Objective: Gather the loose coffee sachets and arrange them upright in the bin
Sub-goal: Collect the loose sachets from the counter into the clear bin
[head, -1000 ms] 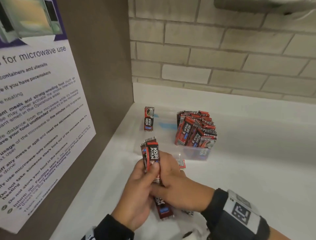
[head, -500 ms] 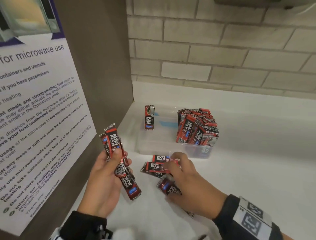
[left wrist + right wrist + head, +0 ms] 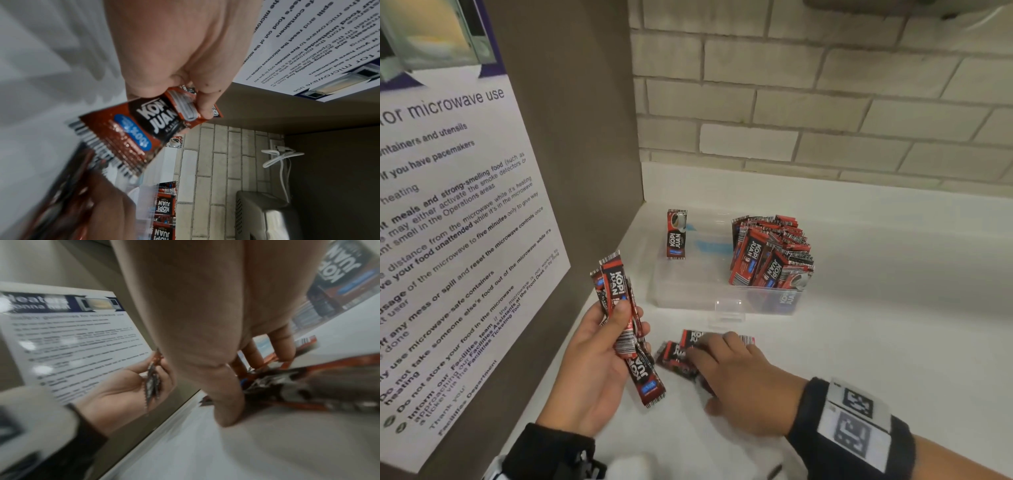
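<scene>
My left hand (image 3: 631,315) grips a bundle of red-and-black Kopi Juan sachets (image 3: 616,291), tilted and raised left of the clear plastic bin (image 3: 688,291); the left wrist view shows the held sachets (image 3: 144,123) close up. My right hand (image 3: 709,373) lies palm down on the white counter in front of the bin. Its fingers curl over a few loose sachets (image 3: 674,356), and its thumb (image 3: 226,402) presses down beside them (image 3: 287,381). Many sachets (image 3: 770,253) stand packed at the bin's right end. One sachet (image 3: 676,233) stands alone at its back left.
A brown side panel with a microwave-use poster (image 3: 448,240) rises close on the left. The brick wall (image 3: 791,120) stands behind the bin. White counter (image 3: 876,342) stretches to the right. A steel appliance (image 3: 267,216) and a white cable (image 3: 281,155) hang above.
The hands have parted. My left hand carried the bundle to the left and keeps it there. My right hand dropped to the counter and closed over the loose sachets.
</scene>
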Demonstrator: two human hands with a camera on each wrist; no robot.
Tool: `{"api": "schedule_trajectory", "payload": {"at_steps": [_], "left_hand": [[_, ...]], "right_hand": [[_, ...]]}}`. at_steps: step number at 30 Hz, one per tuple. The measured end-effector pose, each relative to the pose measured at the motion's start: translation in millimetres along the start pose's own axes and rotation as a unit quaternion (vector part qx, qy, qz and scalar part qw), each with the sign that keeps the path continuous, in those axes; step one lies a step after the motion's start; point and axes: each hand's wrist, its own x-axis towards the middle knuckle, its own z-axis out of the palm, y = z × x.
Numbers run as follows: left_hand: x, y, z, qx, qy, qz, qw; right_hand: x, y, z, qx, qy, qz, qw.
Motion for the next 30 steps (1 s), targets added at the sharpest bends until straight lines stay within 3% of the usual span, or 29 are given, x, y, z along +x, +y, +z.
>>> {"api": "schedule_trajectory", "payload": {"at_steps": [4, 9, 14, 17, 27, 30], "left_hand": [[0, -2, -1, 0.002, -0.008, -0.014, 1.000], [-2, -3, 1, 0.010, -0.020, -0.014, 1.000], [-4, -1, 3, 0.015, -0.027, -0.011, 0.999], [-4, 0, 3, 0.019, -0.026, -0.006, 0.999], [-4, 6, 1, 0.014, -0.015, 0.015, 1.000], [-5, 7, 1, 0.016, -0.016, 0.019, 1.000]], "right_hand": [[-21, 6, -1, 0.036, 0.006, -0.042, 0.998], [-33, 11, -7, 0.045, -0.016, 0.047, 0.998], [-32, 11, 3, 0.118, -0.031, 0.038, 0.992], [-36, 14, 5, 0.101, -0.012, 0.010, 0.995], [-48, 33, -29, 0.062, 0.045, 0.029, 0.997], [-45, 22, -30, 0.057, 0.027, -0.003, 0.998]]}}
